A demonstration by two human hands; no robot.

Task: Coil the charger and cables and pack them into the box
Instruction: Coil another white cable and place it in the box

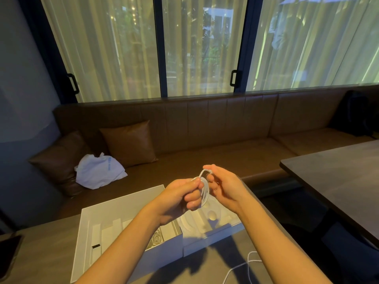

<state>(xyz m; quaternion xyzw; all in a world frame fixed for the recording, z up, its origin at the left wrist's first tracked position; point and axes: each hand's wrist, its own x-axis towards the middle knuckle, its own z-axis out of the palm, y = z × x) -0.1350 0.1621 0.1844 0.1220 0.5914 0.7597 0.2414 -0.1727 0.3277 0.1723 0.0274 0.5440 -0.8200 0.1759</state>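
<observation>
A white cable coil (205, 191) hangs in the air between my hands, above the open white box (114, 206). My left hand (178, 199) grips the looped strands with curled fingers. My right hand (222, 185) pinches the cable's end at the top of the coil. Inside the box, white paper inserts (106, 232) and another coiled cable (156, 239) show near my left forearm. A moulded white tray (213, 219) sits beside the box on the right. One more loose white cable (245, 267) lies on the table at the lower right.
The box stands on a brown table (47, 253) with a dark phone (8, 255) at its left edge. Behind is a brown bench with cushions (129, 142) and a white plastic bag (99, 171). A second dark table (336, 177) stands to the right.
</observation>
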